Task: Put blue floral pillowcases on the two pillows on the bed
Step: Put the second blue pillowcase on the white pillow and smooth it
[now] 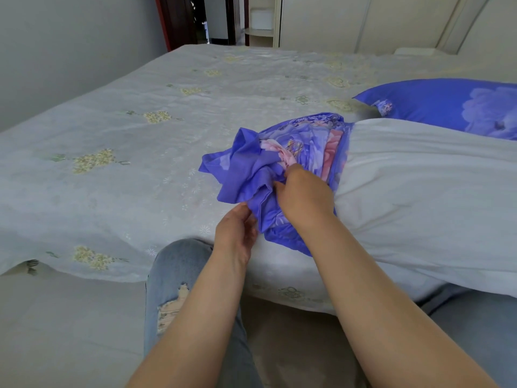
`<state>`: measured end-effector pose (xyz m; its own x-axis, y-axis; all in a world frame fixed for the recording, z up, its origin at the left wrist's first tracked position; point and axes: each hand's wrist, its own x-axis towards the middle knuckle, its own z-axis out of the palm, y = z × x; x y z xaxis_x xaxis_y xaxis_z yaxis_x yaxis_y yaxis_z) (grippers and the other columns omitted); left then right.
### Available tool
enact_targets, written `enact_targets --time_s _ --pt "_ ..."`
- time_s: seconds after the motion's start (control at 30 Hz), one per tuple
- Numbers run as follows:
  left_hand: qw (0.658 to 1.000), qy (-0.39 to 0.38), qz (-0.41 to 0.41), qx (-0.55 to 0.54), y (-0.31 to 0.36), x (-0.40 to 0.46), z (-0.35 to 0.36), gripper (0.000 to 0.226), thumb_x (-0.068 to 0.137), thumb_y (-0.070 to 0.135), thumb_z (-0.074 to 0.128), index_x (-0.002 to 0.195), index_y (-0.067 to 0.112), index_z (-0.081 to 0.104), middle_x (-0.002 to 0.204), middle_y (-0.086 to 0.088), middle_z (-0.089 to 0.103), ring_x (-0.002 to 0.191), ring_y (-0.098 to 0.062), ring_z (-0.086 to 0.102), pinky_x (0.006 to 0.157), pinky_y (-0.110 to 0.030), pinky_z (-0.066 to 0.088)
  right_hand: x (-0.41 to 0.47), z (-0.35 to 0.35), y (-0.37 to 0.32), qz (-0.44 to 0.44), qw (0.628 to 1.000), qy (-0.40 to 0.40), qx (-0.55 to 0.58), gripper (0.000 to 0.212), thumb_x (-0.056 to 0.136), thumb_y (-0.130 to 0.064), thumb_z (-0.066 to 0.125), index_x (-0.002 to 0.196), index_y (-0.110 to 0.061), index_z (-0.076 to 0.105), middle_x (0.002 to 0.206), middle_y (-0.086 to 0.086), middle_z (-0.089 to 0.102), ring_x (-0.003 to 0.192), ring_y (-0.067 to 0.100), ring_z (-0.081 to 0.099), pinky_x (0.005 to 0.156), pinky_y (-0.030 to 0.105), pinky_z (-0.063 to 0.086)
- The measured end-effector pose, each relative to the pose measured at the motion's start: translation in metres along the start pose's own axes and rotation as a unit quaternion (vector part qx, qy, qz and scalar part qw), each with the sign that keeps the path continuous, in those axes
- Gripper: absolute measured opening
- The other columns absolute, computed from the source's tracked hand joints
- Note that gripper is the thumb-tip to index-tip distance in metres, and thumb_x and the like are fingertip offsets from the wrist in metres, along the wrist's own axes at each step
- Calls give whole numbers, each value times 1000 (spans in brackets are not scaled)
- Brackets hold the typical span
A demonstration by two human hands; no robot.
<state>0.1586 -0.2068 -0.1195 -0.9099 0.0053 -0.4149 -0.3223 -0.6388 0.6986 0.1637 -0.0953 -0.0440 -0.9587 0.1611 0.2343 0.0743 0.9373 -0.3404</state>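
Both hands grip the bunched pillowcase (268,163) on my white pillow (419,197): left hand (235,233) pinching its near edge, right hand (303,196) clutching folds just beyond.

1. The bedsheet (117,130) lies flat and bare across the left and centre of the frame, giving open room for a hand from the near edge to the far side.
2. The white pillow (419,197) fills the right-centre, lying across the bed's near edge and blocking passage there.
3. The bunched blue pillowcase (279,161) covers the pillow's left end at frame centre, with the left hand (236,233) and right hand (303,196) on it.
4. The covered blue pillow (447,105) lies in the upper right, just behind the white one, closing that side.
5. A jeans-clad knee (179,264) presses against the bed edge at lower centre.
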Motion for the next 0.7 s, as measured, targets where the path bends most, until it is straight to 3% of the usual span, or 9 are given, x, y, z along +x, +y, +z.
enact_targets --time_s 0.1,0.2,0.27,0.37,0.47,0.57,0.63,0.7 --pt "998 -7 59 -19 -6 3 2 21 92 5 47 90 12 67 80 2 70 69 -8 65 69 -21 53 4 1 8 12 1000 -7 8 36 94 -40 48 109 -9 57 110 12 63 103 33 58 75 33 41" --pt "993 -34 13 -113 -10 5 5 23 95 3 42 96 8 64 80 -2 70 71 -11 65 70 -23 57 11 -1 14 6 999 -49 -1 36 92 -44 50 102 -11 62 101 10 64 96 32 59 70 30 38" --pt "980 -60 -38 -185 -10 5 8 21 97 8 43 100 5 64 83 -7 72 81 -16 66 79 -29 55 16 -6 16 11 996 -88 8 35 90 -44 53 98 -10 61 92 8 60 94 30 59 70 29 38" --pt "969 -87 -75 -217 -9 5 15 23 96 8 43 96 2 65 82 -10 72 82 -18 67 85 -32 52 26 -14 18 14 990 -139 10 28 86 -36 57 75 -11 49 75 4 47 85 30 54 68 29 36" --pt "967 -102 -78 -219 -9 5 22 23 92 3 41 93 2 65 83 -9 70 87 -19 63 88 -31 50 28 -18 15 15 986 -164 37 38 81 -30 62 60 -17 34 61 1 38 73 25 44 60 27 32" --pt "972 -96 -65 -206 -9 7 26 22 90 2 43 93 3 64 91 -11 68 90 -22 63 85 -33 52 27 -15 14 16 987 -146 61 35 83 -29 63 64 -16 37 75 7 48 78 26 48 66 27 32" --pt "978 -81 -51 -187 -10 10 23 23 91 -2 42 98 0 63 97 -13 67 91 -24 63 82 -34 54 24 -10 12 0 992 -116 48 16 86 -26 59 81 -14 49 98 14 57 93 31 55 70 28 33" --pt "979 -67 -42 -187 -10 13 19 28 90 -5 41 109 -1 61 107 -15 64 101 -26 62 85 -36 53 21 -5 10 -17 997 -77 22 19 91 -23 53 105 -11 54 113 12 60 105 33 56 73 29 35"
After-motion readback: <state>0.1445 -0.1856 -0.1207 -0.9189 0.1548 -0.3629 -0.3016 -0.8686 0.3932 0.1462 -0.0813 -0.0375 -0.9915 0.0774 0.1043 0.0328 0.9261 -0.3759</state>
